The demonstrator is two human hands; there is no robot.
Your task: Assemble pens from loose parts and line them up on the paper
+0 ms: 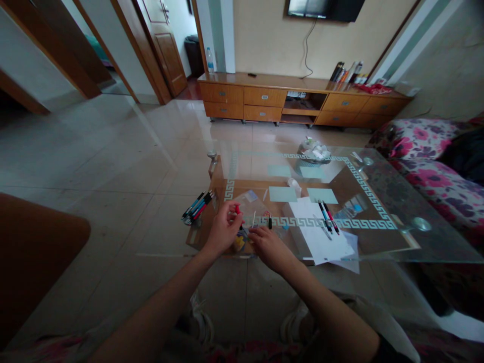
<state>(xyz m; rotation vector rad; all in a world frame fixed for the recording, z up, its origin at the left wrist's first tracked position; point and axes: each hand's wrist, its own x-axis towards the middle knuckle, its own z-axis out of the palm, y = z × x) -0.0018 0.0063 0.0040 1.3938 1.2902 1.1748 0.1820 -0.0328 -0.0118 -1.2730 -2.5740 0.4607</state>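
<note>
Over the near edge of the glass table [212, 252], my left hand [225, 227] is closed, with a small red pen part [237, 208] between thumb and fingertips. Close beside it, my right hand [268, 247] has its fingers pinched together near a thin, pale stick [254, 219]; whether it grips that stick is hard to make out. A short black piece [269, 223] shows just beyond the right knuckles. Under and behind the hands lie a clear plastic bag [249, 198] and a small yellow item [239, 241]. Left of my left hand is a bundle of pens [196, 207].
White paper sheets [317, 239] lie to the right, with a blue pen [324, 216] and a red pen [331, 218] on them. A basket [313, 151] filled with crumpled white stuff stands farther back. A floral sofa [434, 176] borders the right side.
</note>
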